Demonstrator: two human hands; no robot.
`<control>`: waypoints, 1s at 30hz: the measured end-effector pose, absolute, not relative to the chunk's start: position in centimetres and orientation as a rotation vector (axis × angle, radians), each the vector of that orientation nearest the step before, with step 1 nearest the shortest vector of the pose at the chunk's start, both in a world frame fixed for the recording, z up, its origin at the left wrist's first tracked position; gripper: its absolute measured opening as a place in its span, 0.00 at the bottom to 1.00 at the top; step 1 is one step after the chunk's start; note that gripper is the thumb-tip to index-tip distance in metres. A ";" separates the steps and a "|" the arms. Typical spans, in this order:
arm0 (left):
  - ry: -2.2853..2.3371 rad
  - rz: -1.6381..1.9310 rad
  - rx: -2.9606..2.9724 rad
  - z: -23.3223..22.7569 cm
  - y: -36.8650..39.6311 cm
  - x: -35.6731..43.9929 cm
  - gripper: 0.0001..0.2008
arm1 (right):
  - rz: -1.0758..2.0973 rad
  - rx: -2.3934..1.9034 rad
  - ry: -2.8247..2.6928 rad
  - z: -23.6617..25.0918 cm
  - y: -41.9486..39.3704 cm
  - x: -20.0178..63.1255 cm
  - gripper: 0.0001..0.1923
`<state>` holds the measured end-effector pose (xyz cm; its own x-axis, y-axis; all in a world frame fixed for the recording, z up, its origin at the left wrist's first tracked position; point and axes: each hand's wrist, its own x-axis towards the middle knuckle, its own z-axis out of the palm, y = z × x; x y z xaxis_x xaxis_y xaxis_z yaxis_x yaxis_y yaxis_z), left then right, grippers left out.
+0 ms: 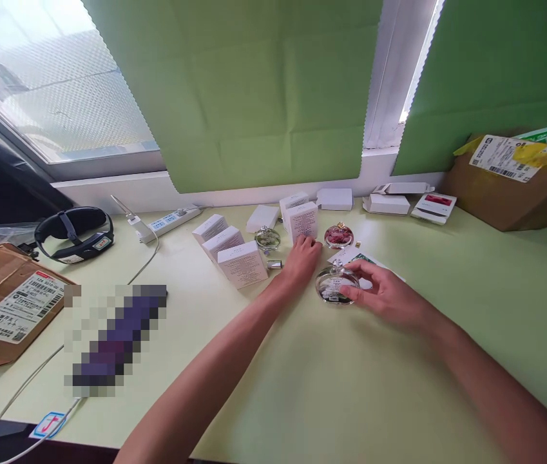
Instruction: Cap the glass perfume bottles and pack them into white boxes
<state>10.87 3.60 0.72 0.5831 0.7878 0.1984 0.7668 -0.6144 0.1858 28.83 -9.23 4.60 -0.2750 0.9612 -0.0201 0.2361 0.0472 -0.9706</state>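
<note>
My right hand (383, 295) grips a round, flat clear glass perfume bottle (331, 287) by its right side, low over the table. My left hand (303, 256) is at the foot of an upright white printed box (303, 220). Its fingers are curled, and whatever they hold is hidden. Just behind the clear bottle stands a perfume bottle with red contents (339, 236). A greenish one (268, 238) is left of my left hand. Close to my left wrist lies a small silver cap (274, 264). Printed cards (367, 260) lie partly under my right hand.
Several white boxes (243, 265) stand at the left. More boxes (386, 204) lie along the back wall. Cardboard cartons are at far right (505, 193) and far left (17, 309). A power strip (174, 221), a headset (75, 235) and a cable (145, 263) occupy the left side.
</note>
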 end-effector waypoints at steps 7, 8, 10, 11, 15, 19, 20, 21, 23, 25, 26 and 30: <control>1.301 0.570 2.633 -0.3 0.6 7.8 0.15 | 0.946 -1.541 -1.720 3.7 -9.9 27.1 0.17; 1.288 0.614 2.611 -0.4 0.1 7.5 0.16 | 0.901 -1.568 -1.730 3.4 -9.8 27.0 0.17; 1.267 0.694 2.555 -0.6 -0.6 7.1 0.15 | 0.825 -1.605 -1.736 2.8 -9.6 26.9 0.17; 1.272 0.719 2.528 -0.7 -0.8 7.0 0.15 | 0.795 -1.614 -1.739 2.6 -9.5 26.8 0.18; 1.328 0.750 2.486 -0.7 -1.3 6.7 0.11 | 0.731 -1.601 -1.740 2.1 -9.3 26.7 0.19; 1.312 0.821 2.410 -0.5 -1.5 6.6 0.08 | 0.687 -1.602 -1.757 1.8 -9.2 26.6 0.21; 1.300 0.857 2.365 -0.3 -1.6 6.5 0.08 | 0.684 -1.605 -1.764 1.8 -9.2 26.6 0.21; 1.281 0.905 2.312 -0.1 -1.7 6.5 0.08 | 0.686 -1.604 -1.770 1.7 -9.2 26.5 0.21; 1.217 1.028 2.202 0.4 -2.2 6.4 0.08 | 0.707 -1.593 -1.773 1.7 -9.2 26.5 0.20; 1.131 1.151 2.121 1.0 -2.8 6.5 0.10 | 0.733 -1.573 -1.771 1.7 -9.2 26.4 0.20; 1.086 1.200 2.094 1.3 -3.2 6.6 0.10 | 0.741 -1.558 -1.771 1.7 -9.2 26.4 0.21; 1.000 1.297 1.987 2.1 -4.4 7.2 0.10 | 0.745 -1.480 -1.786 1.7 -9.2 26.3 0.21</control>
<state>7.23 -4.40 2.12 0.2544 0.8230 0.5079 0.2817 -0.5654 0.7752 26.34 -9.22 1.74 -0.1110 0.9828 0.1478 0.5862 0.1849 -0.7888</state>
